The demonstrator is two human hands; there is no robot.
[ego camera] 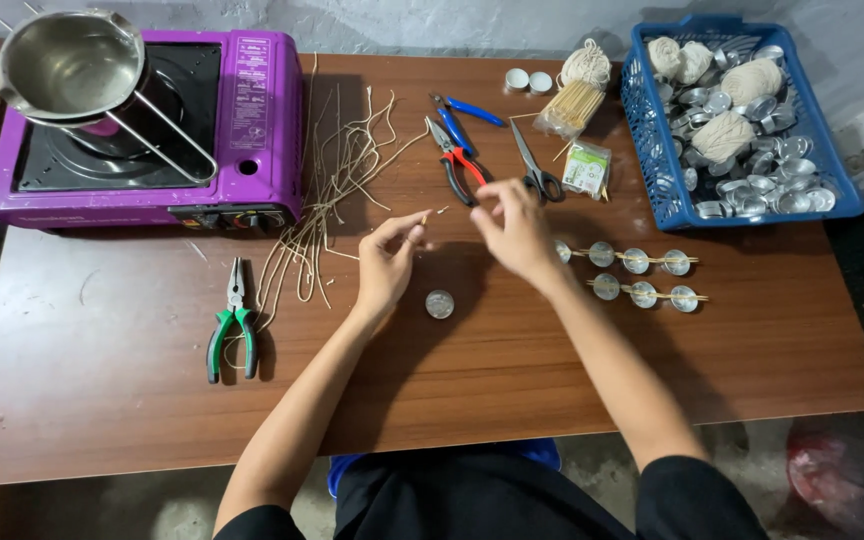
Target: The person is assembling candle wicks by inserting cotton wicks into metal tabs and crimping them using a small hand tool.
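Head view of wick work at a brown wooden desk (102,400), read from the near edge outward. Both forearms reach in from the bottom of the frame. The left hand (387,262) has thumb and forefinger pinched on a short pale wick piece (430,215), whose free tip points toward the right hand (514,232); the right hand's fingers are curled and drawn together close to that tip, but whether they grip it cannot be told. The wick piece is thin, straw-coloured and stiff-looking, held in the air above the desk, with a small round metal cup (439,304) lying just below and between the hands. As a judgement, the step goes best with a short grip near the tip, so the strand does not bend, and with the cup kept directly underneath. Green-handled pliers (233,325) lie to the left; to the right, two rows of metal cups on wooden sticks (642,280) lie side by side. Farther back lie a loose spread of cut wicks (337,190), red-handled pliers (462,165), black scissors (535,170) and a bundle of sticks (572,105). At the far edge stand a purple portable stove (252,120) bearing a steel pot (67,65), and a blue basket (652,170) of cups and string balls.
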